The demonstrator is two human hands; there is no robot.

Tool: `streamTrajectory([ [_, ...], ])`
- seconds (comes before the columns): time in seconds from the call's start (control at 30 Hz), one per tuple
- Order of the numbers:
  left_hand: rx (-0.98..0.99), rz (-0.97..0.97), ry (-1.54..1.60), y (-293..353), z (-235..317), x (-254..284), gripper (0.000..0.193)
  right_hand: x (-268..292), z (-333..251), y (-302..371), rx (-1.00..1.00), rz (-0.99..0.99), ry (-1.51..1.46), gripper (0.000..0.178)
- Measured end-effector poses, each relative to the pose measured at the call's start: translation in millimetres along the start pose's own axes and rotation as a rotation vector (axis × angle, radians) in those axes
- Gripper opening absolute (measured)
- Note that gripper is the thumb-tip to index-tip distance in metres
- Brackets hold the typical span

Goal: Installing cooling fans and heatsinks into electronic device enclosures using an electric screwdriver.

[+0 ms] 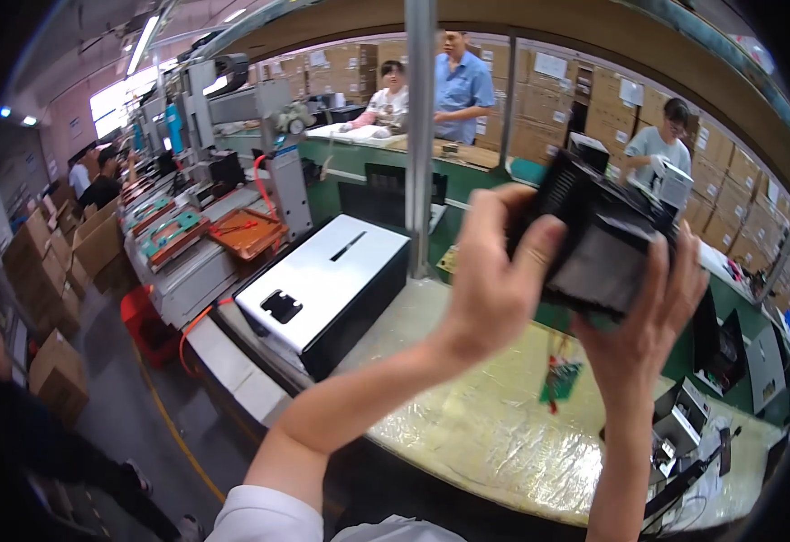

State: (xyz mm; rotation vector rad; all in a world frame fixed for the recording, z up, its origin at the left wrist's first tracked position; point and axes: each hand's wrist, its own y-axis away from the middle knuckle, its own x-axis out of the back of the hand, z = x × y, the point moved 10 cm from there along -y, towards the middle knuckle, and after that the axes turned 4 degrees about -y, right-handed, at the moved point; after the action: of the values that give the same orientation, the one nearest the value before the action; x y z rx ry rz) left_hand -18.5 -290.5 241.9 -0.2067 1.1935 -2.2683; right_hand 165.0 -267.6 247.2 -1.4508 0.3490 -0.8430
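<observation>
Item 1: black boxy unit (601,271), right of centre in the frame, raised above the bench and tilted; one slotted face, one smooth greyish panel, detail blurred.

Item 2: left hand (492,285), curled about the unit's left side, thumb on the near face, fingertips partly hidden behind it.

Item 3: right hand (640,325), fingers somewhat spread along the unit's right side and lower edge; with the left it clasps the unit between them.

Item 4: small green circuit board (568,378) with red wires (553,369), below the unit; where the wires join is hidden.

Item 5: bench (467,406), centre to lower right, with a glossy yellowish covering.

Item 6: white-topped black case (327,275), left of centre, top cut with a slot and a larger opening.

Condition of work: apparently midway. Done: unit lifted into both hands. Left: unit not yet set down, board seemingly unfastened; the remainder cannot be told.
</observation>
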Motion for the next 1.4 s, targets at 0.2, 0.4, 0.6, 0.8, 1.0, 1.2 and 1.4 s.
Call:
streamTrajectory([
  [0.2,-0.344,-0.071,-0.388,32,42,18,0.044,17,50,39,-0.038,0.127,-0.035,0.113],
  [0.4,0.446,1.086,-0.096,187,-107,343,0.042,31,86,76,-0.209,0.173,-0.128,0.113],
  [0.6,0.603,0.669,0.482,121,-252,334,0.024,39,125,96,-0.237,0.240,-0.153,0.106],
  [0.8,0.442,0.499,0.124,117,-129,215,0.037,56,147,129,-0.276,0.174,-0.062,0.106],
  [1.0,-0.092,-0.727,-0.696,188,-47,16,0.040,102,101,98,-0.233,0.163,-0.001,0.113],
  [1.2,-0.152,-1.178,-0.716,298,-104,-56,0.060,164,88,38,-0.241,0.105,-0.269,0.127],
  [1.4,0.060,-0.404,-0.377,200,14,32,0.029,147,10,-41,0.002,0.004,0.070,0.109],
])
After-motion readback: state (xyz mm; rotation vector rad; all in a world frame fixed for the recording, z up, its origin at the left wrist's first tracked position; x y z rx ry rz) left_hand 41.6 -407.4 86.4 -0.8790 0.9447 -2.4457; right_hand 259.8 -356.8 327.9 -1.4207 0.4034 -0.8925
